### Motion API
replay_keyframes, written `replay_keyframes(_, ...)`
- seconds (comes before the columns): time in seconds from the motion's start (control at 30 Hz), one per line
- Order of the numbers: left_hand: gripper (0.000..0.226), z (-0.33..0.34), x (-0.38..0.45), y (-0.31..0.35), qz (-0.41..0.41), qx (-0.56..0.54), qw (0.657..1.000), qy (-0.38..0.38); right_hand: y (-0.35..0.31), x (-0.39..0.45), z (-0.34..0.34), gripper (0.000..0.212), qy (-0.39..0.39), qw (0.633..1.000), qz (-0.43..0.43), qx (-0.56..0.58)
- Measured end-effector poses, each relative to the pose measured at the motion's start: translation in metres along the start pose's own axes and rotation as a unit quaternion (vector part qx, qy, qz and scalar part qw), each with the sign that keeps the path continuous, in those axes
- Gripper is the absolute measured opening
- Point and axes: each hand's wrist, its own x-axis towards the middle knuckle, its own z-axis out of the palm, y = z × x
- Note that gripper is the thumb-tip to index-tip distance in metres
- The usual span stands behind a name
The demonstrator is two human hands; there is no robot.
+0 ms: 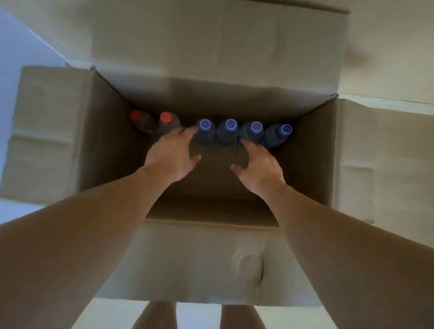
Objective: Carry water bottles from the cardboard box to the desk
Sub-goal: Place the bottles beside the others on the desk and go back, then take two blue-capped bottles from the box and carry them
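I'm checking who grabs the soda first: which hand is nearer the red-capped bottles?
Left. The left hand reaches beside the red-capped bottles; the right hand is further along the row, at the blue-capped bottles.

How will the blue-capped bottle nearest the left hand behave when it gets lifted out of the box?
The blue-capped bottle stands upright and capped in a row along the far wall of the cardboard box, so it probably lifts straight up. It is tall and narrow, so a sideways nudge from the left hand might tip it onto a neighbour. How full or heavy it is cannot be seen.
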Motion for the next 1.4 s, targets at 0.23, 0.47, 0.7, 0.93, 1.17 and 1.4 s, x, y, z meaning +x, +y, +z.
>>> replay_keyframes(0.23, 0.082, 0.043, 0.074, -0.015, 0.035, -0.005, 0.999, 0.002, 0.004, 0.079, 0.033, 0.084, 0.055, 0.995, -0.074, -0.043)
replay_keyframes(0.47, 0.077, 0.06, 0.1, -0.015, 0.047, -0.053, 0.997, 0.038, 0.004, 0.112, 0.041, 0.082, 0.074, 0.989, -0.107, -0.073)
replay_keyframes(0.7, 0.071, 0.077, 0.107, -0.027, 0.029, -0.069, 0.996, 0.057, 0.007, 0.112, 0.068, 0.057, 0.106, 0.985, -0.111, -0.076)
replay_keyframes(0.93, 0.095, 0.088, 0.116, -0.046, 0.012, -0.096, 0.995, 0.019, 0.018, 0.127, 0.091, 0.072, 0.063, 0.992, -0.107, -0.032)
replay_keyframes(1.17, 0.079, 0.085, 0.128, -0.038, 0.033, -0.118, 0.992, 0.038, 0.02, 0.134, 0.093, 0.063, 0.057, 0.993, -0.103, 0.004)
replay_keyframes(1.4, 0.078, 0.064, 0.088, -0.046, 0.053, -0.167, 0.984, -0.014, 0.028, 0.093, 0.069, 0.084, -0.027, 0.992, -0.069, 0.1)
